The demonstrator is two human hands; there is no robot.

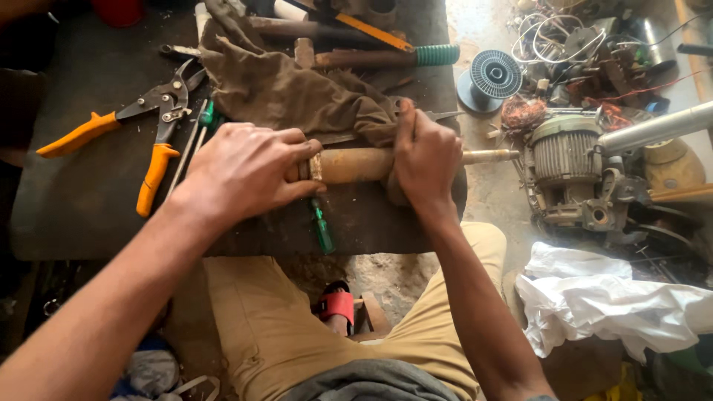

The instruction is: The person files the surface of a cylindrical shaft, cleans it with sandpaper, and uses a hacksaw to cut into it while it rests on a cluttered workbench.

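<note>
A rusty, tan-coloured metal shaft (355, 164) lies across the front of a dark workbench (82, 215), its thin end sticking out past the right edge. My left hand (249, 171) is wrapped around the shaft's left end. My right hand (425, 156) grips the shaft further right, close to a brown rag (282, 89) that lies just behind it. A green-handled screwdriver (321, 226) rests on the bench under the shaft.
Orange-handled tin snips (141, 130) lie at the left of the bench. Hammers, one with a green grip (434, 54), lie at the back. On the floor to the right are an electric motor (568, 171), a wire spool (490, 76), scrap wires and white plastic sheeting (601, 304).
</note>
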